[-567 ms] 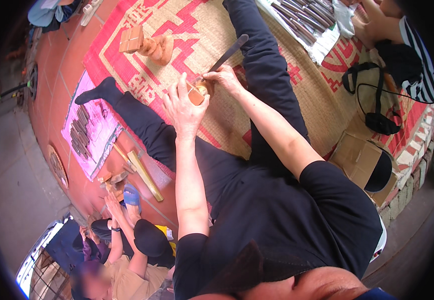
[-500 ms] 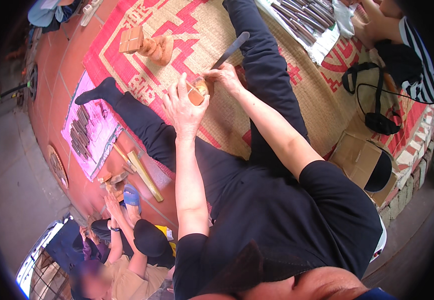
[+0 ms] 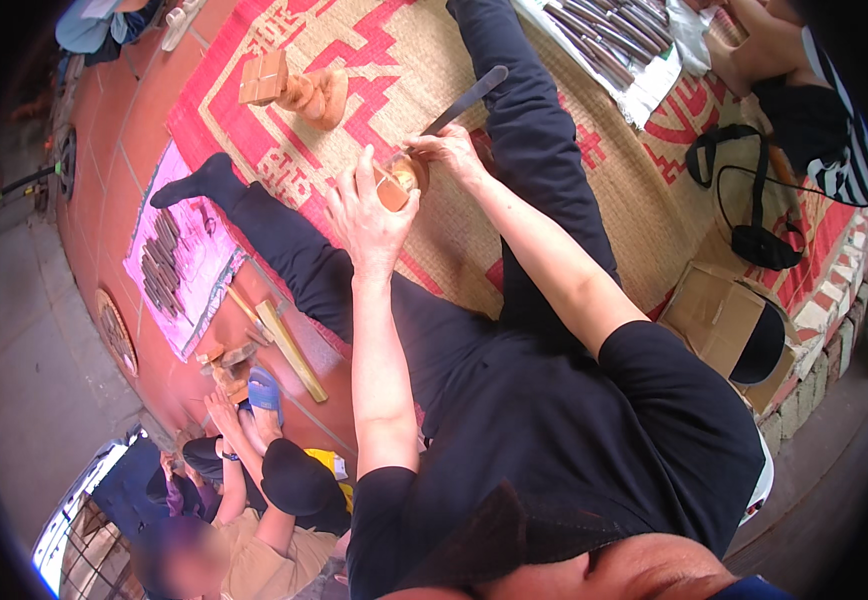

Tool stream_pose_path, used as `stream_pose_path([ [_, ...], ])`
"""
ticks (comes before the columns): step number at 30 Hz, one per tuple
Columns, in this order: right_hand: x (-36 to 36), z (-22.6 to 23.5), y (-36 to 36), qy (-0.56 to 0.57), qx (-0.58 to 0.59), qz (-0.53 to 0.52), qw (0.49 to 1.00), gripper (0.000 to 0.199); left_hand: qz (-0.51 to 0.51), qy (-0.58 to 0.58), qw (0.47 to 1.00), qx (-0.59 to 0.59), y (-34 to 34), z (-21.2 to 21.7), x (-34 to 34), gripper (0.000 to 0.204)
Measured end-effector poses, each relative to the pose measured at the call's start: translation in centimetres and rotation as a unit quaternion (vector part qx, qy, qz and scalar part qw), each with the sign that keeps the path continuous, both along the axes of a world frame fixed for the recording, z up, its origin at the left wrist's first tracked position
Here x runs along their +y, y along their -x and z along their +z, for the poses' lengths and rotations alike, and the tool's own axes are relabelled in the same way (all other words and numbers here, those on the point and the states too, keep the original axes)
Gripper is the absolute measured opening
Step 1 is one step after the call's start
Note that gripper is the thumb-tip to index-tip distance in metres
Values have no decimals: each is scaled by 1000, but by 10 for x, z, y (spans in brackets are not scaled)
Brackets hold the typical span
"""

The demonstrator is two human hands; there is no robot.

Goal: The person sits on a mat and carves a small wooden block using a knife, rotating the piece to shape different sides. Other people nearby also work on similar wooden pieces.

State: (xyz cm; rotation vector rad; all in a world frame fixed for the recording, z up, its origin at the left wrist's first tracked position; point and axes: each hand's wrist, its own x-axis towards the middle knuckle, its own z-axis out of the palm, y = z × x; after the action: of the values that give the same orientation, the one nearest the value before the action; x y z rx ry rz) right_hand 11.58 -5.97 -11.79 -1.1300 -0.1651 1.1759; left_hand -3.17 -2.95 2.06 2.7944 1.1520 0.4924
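My left hand (image 3: 372,215) is closed around a small orange-brown wood block (image 3: 392,193), which has a pale patch on its upper side. Close by on the right, my right hand (image 3: 446,152) grips a long, dark, flat tool (image 3: 469,100). Its rounded far end points up and right, over my right thigh. The near end of the tool meets the wood or lies just beside it; my fingers hide the exact contact. Ahead of my left hand, a carved wood piece with a square block top (image 3: 299,92) lies on the mat.
A red and straw-coloured woven mat (image 3: 544,215) lies under my outstretched legs. Rows of slim tools (image 3: 161,270) rest on a pink cloth at left, with more (image 3: 609,35) at far right. A cardboard box (image 3: 709,310) and black strapped bag (image 3: 762,245) lie right. Other people sit nearby.
The tool's far end has shifted slightly to the right in my right hand. My left hand and the block have barely moved. At lower left, another person's hands have moved a little.
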Motion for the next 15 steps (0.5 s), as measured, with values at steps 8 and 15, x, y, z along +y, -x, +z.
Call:
stream_pose_path([
  [8, 2, -8, -1, -27, -23, -50, 998, 19, 6, 22, 1000, 11, -2, 1, 0, 83],
  [15, 1, -6, 4, -54, -137, 44, 988, 15, 1, 10, 1000, 1, -3, 0, 0, 83],
])
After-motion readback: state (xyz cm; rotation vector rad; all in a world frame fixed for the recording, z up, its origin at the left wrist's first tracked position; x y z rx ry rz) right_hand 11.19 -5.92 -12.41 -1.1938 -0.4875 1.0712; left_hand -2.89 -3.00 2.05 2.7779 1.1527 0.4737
